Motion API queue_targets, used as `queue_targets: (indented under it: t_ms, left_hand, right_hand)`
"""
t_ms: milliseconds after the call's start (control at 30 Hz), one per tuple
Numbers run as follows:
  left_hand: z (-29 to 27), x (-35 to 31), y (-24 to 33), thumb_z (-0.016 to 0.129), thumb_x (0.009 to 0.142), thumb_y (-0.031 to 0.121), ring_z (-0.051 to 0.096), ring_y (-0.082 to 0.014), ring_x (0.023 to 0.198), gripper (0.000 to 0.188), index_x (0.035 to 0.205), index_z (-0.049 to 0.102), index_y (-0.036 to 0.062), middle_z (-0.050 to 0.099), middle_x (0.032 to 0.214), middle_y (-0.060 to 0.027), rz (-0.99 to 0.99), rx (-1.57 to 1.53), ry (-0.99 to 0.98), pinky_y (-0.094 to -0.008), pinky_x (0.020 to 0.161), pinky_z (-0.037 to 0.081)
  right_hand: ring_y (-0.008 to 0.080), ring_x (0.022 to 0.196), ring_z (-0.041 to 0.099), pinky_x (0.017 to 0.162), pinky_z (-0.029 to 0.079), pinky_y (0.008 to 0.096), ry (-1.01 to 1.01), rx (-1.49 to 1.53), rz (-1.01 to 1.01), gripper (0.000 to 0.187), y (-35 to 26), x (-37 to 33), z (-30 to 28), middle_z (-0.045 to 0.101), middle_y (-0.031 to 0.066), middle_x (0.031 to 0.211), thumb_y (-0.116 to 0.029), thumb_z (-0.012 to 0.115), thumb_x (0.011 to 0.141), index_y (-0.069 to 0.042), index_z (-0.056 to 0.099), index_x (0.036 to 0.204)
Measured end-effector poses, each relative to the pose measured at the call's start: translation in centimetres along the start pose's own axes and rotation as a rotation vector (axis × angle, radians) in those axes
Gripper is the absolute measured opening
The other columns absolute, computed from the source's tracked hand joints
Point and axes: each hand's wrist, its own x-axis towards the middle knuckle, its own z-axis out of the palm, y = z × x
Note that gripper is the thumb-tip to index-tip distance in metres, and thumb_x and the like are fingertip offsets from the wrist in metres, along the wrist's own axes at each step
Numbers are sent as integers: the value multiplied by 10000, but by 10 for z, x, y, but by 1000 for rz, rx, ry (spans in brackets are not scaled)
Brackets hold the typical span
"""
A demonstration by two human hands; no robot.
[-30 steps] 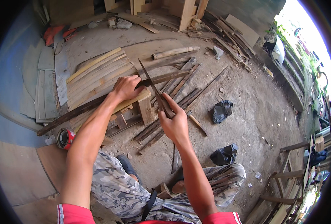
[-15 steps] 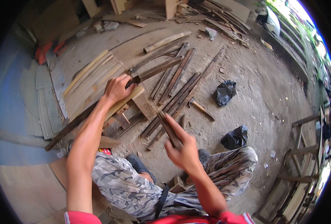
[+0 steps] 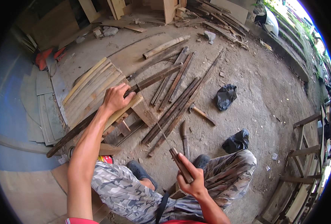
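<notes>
My left hand (image 3: pixel 117 98) is wrapped over a long dark wooden beam (image 3: pixel 156 77), pressing it onto a low wooden stand (image 3: pixel 145 112). The beam slants from lower left to upper right. In my right hand (image 3: pixel 192 182), near my knees, is the wooden handle of a handsaw (image 3: pixel 180 164). Its thin blade, seen almost edge-on, runs up and left to the beam just right of my left hand. Where the teeth meet the wood is too small to make out.
Dark wooden strips (image 3: pixel 176 108) lie on the floor beyond the saw. Right of them are a hammer (image 3: pixel 204 114), a knife (image 3: pixel 185 138) and two black plastic bags (image 3: pixel 226 96). A slatted wooden panel (image 3: pixel 92 89) lies left; a wooden frame (image 3: pixel 303 151) stands far right.
My right hand has drawn the saw back toward my knees, baring the knife on the floor. My left hand keeps its hold on the beam, which has barely shifted.
</notes>
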Motion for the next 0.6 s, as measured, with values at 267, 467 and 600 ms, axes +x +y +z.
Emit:
queue_targets:
  t_ms: [267,467,600]
  left_hand:
    - [-1,5,-23,700,907,334,676,-411,799,339,928,660,-2,684,896,-209,-10,67,50,-459,663,529]
    - [-2,-4,-13,713,880,326,680,-396,797,306,936,665,28,693,908,-177,-22,78,79,-464,667,534]
    - [-1,1,0,730,858,340,671,-391,825,315,942,679,41,686,894,-158,-65,74,76,-457,681,529]
  right_hand:
    - [385,883,725,823,557,372,-70,0,-3,643,-76,71,-36,710,248,1008,-47,630,805,-104,542,1439]
    - [271,1003,714,877,535,332,-19,42,-100,667,-48,47,-14,708,221,1125,-16,622,827,-123,506,1476]
    - [410,859,718,749,566,393,28,52,-80,728,-34,17,20,700,267,953,-42,649,841,-162,433,1526]
